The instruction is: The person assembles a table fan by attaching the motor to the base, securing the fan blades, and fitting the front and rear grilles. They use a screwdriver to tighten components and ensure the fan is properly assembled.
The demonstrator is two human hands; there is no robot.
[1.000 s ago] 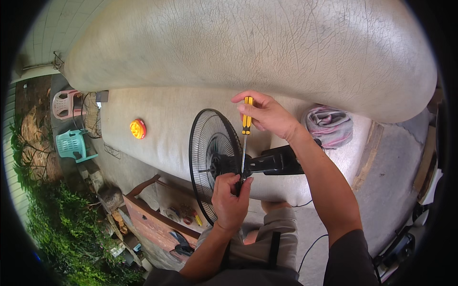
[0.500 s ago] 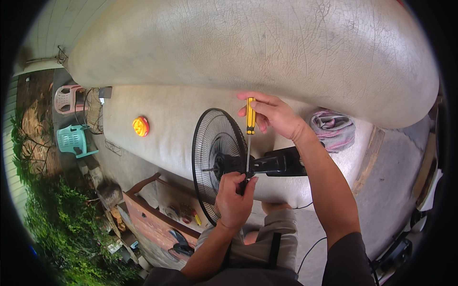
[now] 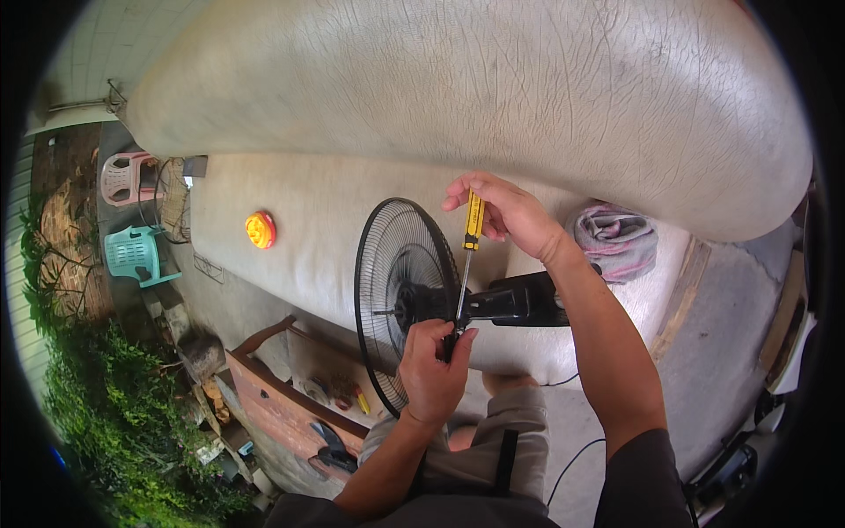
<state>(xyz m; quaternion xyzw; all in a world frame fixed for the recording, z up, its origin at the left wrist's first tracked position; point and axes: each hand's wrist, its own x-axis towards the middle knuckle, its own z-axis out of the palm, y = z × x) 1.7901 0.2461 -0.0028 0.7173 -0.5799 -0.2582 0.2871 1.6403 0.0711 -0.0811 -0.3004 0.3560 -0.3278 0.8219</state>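
A black electric fan (image 3: 519, 301) lies sideways in front of me, its round wire guard (image 3: 374, 264) to the left. My right hand (image 3: 515, 216) is closed around the upper end of a yellow-and-black screwdriver (image 3: 473, 224), its index finger reaching past the handle. The metal shaft slants down to a black part of the fan behind the guard. There my left hand (image 3: 431, 374) pinches that part with thumb and fingers, right beside the screwdriver's tip. The tip itself and whatever it touches are hidden by the fingers.
A beige padded surface (image 3: 317, 198) lies beneath the fan, bearing a yellow-and-red round thing (image 3: 260, 230) and a rolled grey cloth (image 3: 616, 242). A wooden bench (image 3: 282, 409) with small items stands lower left. Pink (image 3: 126, 179) and teal chairs (image 3: 136, 255) stand farther left.
The screwdriver's handle has tilted slightly to the right and turned in my right hand, which has shifted a little with it. My left hand has stayed in place.
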